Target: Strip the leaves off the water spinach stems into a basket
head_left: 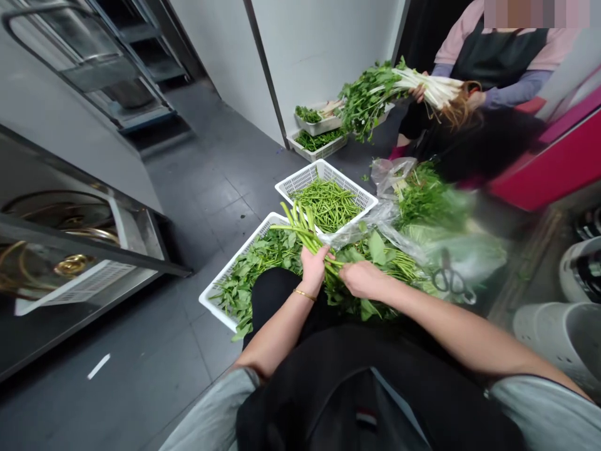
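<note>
My left hand (313, 270) is closed round a bunch of long green stems (303, 228), their thick ends pointing up and away from me. Close to its right, my right hand (364, 279) is closed on the same bunch lower down, towards the leaves; its fingertips are partly hidden. Just beyond the bunch, a white basket (286, 188) holds cut green stems (331, 205). Left of my hands, another white basket (213, 307) is heaped with loose green leaves (253, 275). More leafy stems (399, 263) lie on plastic to the right of my right hand.
Scissors (449, 279) lie on a clear plastic bag (483, 254) at right. Opposite, a person (502, 62) holds white-stemmed greens (427, 88) with roots. Stacked vegetable baskets (323, 150) stand by the wall. A metal shelf (154, 266) is at left, white buckets (544, 329) at right.
</note>
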### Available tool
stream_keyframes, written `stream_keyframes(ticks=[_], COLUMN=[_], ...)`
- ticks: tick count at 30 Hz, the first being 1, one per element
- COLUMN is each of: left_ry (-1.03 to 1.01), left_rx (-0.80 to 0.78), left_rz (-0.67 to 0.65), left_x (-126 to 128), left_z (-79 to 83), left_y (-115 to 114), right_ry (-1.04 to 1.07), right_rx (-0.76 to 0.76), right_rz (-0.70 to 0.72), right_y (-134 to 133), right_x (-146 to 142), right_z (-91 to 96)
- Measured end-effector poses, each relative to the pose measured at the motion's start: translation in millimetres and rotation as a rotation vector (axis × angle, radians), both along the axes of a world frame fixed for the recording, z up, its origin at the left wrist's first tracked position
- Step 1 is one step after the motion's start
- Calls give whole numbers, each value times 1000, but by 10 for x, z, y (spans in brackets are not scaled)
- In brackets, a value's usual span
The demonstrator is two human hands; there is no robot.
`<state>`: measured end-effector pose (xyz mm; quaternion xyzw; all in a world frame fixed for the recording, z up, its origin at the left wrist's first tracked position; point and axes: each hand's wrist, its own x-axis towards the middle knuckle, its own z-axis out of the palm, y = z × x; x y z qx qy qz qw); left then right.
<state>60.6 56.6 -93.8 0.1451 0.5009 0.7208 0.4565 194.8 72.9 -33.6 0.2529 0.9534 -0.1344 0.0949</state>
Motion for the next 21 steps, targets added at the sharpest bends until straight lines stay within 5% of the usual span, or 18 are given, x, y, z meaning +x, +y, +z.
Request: stream_keyframes(ticks=[6, 10, 12, 19, 21], left_ry=[-69, -151, -125, -288, -313], left_rx=[-22, -151, -87, -80, -63], left_rz=[-1, 213, 250, 237, 226], left_x=[-113, -621, -817, -903, -907], left_z=[110, 166, 137, 22, 32], left_y=[145, 200, 158, 30, 37], right_ry=[497, 820, 935, 874, 718], right_rx=[-462, -455, -381, -188, -169], right_rz=[-218, -879, -1078, -1073, -965], right_y=[-41, 165, 347, 605, 597], right_x=[532, 1125, 1394, 1821, 1876], right_z=[171, 130, 116, 303, 301])
